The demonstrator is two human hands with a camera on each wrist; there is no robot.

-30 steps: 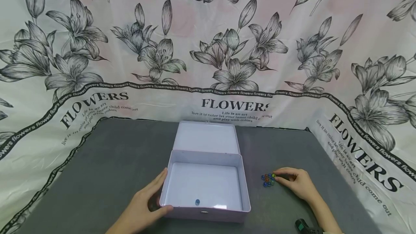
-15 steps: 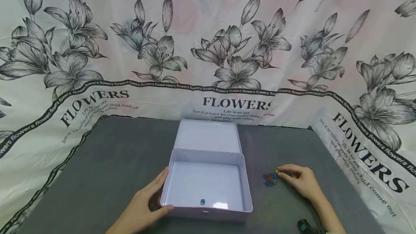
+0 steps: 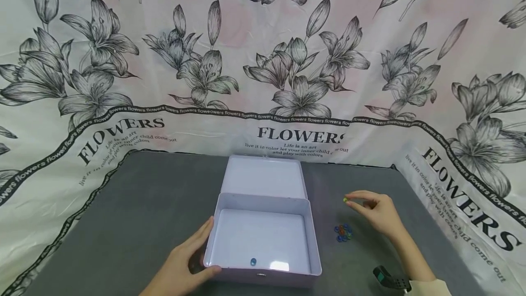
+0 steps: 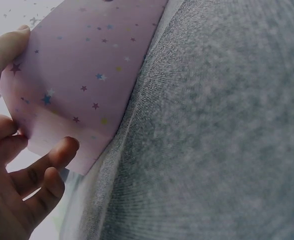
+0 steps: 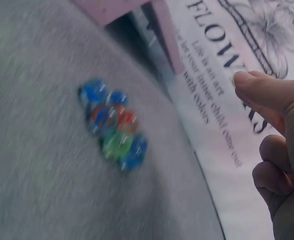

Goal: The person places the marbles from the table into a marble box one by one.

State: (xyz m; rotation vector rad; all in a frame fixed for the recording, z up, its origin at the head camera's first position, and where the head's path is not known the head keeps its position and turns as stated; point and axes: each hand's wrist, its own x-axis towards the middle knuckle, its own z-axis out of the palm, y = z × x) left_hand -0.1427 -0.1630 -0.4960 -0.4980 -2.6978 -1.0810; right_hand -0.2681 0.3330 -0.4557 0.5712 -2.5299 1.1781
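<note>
The box point(image 3: 263, 234) is gripped at its near left corner by the left hand point(image 3: 181, 259). Right of the box, a yellow marble point(image 3: 345, 200) is pinched by the right hand point(image 3: 376, 211), and a marble cluster point(image 3: 342, 231) is gathered on the table point(image 3: 152, 204). Inside the box, near its front, one blue marble point(image 3: 253, 261) is seen.

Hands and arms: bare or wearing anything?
Left hand and right hand: bare, no gloves or rings visible. Right arm: cream sleeve, with a black gadget with a green panel beside it. No left sleeve in view.
</note>
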